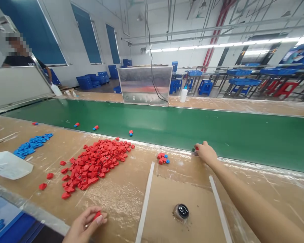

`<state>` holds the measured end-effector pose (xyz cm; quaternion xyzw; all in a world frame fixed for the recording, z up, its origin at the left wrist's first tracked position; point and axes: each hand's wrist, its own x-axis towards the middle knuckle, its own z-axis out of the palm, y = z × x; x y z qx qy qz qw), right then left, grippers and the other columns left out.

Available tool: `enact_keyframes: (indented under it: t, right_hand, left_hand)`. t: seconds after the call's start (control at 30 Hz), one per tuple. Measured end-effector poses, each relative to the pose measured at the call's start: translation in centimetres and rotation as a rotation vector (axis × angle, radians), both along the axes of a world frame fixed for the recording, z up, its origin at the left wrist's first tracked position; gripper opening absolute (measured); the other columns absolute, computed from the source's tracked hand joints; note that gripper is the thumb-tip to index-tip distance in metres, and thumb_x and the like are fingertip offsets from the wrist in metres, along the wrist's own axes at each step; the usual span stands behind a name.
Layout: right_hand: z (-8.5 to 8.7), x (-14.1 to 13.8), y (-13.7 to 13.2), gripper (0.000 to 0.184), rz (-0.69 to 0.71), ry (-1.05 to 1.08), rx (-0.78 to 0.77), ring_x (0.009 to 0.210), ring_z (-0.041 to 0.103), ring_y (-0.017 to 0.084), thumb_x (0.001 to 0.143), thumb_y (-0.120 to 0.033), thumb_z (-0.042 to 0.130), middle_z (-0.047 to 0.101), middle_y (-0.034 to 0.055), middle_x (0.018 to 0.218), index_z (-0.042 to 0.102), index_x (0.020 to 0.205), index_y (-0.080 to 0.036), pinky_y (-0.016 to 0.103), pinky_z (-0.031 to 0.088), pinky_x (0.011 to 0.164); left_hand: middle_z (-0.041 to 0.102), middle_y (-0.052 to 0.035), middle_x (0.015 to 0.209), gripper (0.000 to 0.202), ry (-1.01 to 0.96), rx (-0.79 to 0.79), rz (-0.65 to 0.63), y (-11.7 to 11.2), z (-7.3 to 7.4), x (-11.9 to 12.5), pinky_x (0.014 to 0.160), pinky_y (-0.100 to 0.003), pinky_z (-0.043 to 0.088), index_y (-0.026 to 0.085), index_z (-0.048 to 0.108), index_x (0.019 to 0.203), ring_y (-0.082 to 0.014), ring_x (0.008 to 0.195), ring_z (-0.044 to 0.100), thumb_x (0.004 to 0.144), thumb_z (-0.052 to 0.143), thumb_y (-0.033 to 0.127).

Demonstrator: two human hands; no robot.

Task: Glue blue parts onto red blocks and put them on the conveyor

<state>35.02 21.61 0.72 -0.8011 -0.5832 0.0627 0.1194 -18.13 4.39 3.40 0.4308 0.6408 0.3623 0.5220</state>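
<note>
My left hand (84, 225) is near the front edge of the table, its fingers pinched on a small red plastic piece (97, 215). My right hand (205, 152) is stretched out to the edge of the green conveyor belt (192, 130), closed on a red piece (196, 147) right at the belt's rim. A large heap of red pieces (93, 163) lies on the table to the left of both hands. A small cluster of red and blue assembled pieces (163, 158) sits left of my right hand.
A pile of blue pieces (31, 145) and a white squeeze bottle (7, 164) lie at far left. Assembled pieces (95, 127) ride the belt. A round black object (181, 212) sits between two white strips. A metal box (145, 84) stands beyond the belt; a person (22, 57) stands at back left.
</note>
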Motion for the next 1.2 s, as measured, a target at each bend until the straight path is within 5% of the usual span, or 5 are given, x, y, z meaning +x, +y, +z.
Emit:
enact_keyframes:
  t: [0.23,0.33,0.53,0.8,1.2]
  right_hand:
    - [2.5,2.7,-8.1,0.028,-0.054,0.166,0.021,0.074,0.06,0.026,0.09,-0.039,0.051,0.064,0.0124,0.078,0.064,0.085,-0.015,0.033,0.042,0.066]
    - [2.9,1.6,-13.2,0.037,0.05,0.301,0.054,0.077,0.062,0.026,0.093,-0.041,0.04,0.067,0.0101,0.079,0.065,0.082,-0.016,0.035,0.047,0.07]
    - [4.4,-4.1,-21.5,0.041,0.253,0.614,0.086,0.097,0.067,0.023,0.094,-0.048,0.045,0.071,0.0099,0.103,0.066,0.112,-0.018,0.037,0.054,0.084]
    - [5.3,-11.1,-23.5,0.021,0.419,0.391,0.243,0.09,0.066,0.023,0.094,-0.027,0.053,0.068,0.0083,0.104,0.063,0.111,-0.02,0.039,0.052,0.079]
    - [4.7,-13.2,-23.0,0.007,0.507,0.155,0.192,0.08,0.065,0.021,0.093,-0.018,0.059,0.068,0.004,0.092,0.062,0.098,-0.02,0.03,0.048,0.068]
  left_hand:
    - [0.061,0.0038,0.055,0.042,-0.145,0.067,-0.322,-0.7,-1.0,10.5,0.041,-0.017,0.036,0.022,0.051,0.088,-0.0111,0.044,0.054,0.079,0.065,0.06]
    - [0.056,0.0056,0.054,0.041,-0.158,0.076,-0.425,-1.0,-1.2,13.8,0.039,-0.016,0.029,0.021,0.052,0.091,-0.009,0.041,0.048,0.08,0.064,0.058]
    - [0.066,0.0005,0.067,0.043,-0.373,0.026,-0.495,-3.0,-2.5,18.5,0.053,-0.022,0.047,0.02,0.049,0.099,-0.0123,0.055,0.059,0.079,0.068,0.053]
    - [0.069,-0.002,0.071,0.033,-0.423,0.027,-0.539,-4.4,-3.3,18.9,0.062,-0.024,0.048,0.018,0.051,0.093,-0.0127,0.061,0.062,0.081,0.071,0.041]
    - [0.059,0.0023,0.074,0.026,-0.454,0.004,-0.577,-4.5,-3.6,18.0,0.059,-0.021,0.045,0.016,0.056,0.091,-0.0102,0.064,0.057,0.08,0.073,0.032]
